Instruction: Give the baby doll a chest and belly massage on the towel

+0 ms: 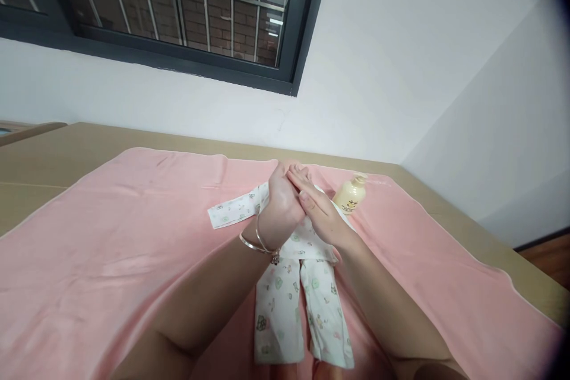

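Directly beneath the fingers [314, 192], a printed cloth top [312, 244], matt and soft-looking; nearer than the fingers, matching trousers [278, 314] of the same lightly creased cloth. Spread around the fingers, a pink cloth blanket [133, 225], matt and wrinkled. Right of the fingers, a pump bottle [351, 195] of smooth, glossy plastic. Back from the fingers, a bangle [250, 243] of shiny metal. Beyond the fingers, a smooth wood-look tabletop [44, 157], a matt wall [378, 71] and smooth metal bars [232, 0].

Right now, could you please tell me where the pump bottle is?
In the head view, the bottle is right of centre on the pink blanket, near its far edge, just to the right of the right hand.
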`<state>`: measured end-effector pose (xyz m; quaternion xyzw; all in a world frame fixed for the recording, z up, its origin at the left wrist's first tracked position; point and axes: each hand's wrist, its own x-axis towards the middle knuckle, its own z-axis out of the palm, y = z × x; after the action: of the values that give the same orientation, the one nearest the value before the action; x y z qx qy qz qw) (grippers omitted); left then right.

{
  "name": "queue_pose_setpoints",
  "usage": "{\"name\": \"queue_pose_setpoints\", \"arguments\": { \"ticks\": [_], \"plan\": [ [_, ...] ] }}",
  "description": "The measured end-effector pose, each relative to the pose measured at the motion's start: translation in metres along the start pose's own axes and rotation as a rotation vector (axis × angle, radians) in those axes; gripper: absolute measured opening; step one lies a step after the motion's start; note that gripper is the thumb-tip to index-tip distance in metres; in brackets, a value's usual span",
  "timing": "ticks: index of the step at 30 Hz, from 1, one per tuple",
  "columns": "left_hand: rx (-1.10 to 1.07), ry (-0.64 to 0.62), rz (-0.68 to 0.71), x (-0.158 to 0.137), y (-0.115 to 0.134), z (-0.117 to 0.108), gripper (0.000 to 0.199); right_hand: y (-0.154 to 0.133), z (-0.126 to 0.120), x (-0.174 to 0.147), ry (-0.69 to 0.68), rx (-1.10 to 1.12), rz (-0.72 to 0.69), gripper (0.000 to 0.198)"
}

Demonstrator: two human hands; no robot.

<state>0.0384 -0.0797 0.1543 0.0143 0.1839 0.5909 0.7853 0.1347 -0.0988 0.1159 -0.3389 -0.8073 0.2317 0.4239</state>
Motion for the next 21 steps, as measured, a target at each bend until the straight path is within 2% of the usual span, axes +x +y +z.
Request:
{"name": "queue_pose_setpoints", "arguments": {
  "ticks": [2, 6, 8, 11, 15, 18, 21],
  "plan": [
    [0.028, -0.024, 0.007, -0.001, -0.015, -0.005, 0.038, 0.000, -0.002, 0.000, 0.023, 0.028, 0.015, 0.048],
    [0.147, -0.115, -0.122, -0.012, -0.033, -0.010, 0.045, 0.014, -0.012, 0.002, 0.132, 0.029, 0.085, 0.046],
    [0.156, -0.178, -0.174, -0.017, -0.034, -0.008, 0.045, 0.025, -0.019, 0.005, 0.163, -0.071, 0.103, 0.050],
    [0.137, -0.244, -0.255, -0.019, -0.026, -0.002, 0.048, 0.037, -0.025, 0.008, 0.126, -0.230, 0.164, 0.057],
    [0.146, -0.170, -0.185, -0.009, -0.007, 0.005, 0.053, 0.026, -0.011, 0.006, 0.030, -0.198, 0.213, 0.066],
    [0.186, -0.077, -0.095, 0.002, 0.005, 0.005, 0.051, 0.005, 0.009, 0.000, 0.012, -0.094, 0.125, 0.067],
    [0.212, -0.016, -0.031, 0.012, 0.006, -0.003, 0.043, -0.014, 0.020, -0.006, 0.025, -0.036, 0.043, 0.064]
  ]
}}
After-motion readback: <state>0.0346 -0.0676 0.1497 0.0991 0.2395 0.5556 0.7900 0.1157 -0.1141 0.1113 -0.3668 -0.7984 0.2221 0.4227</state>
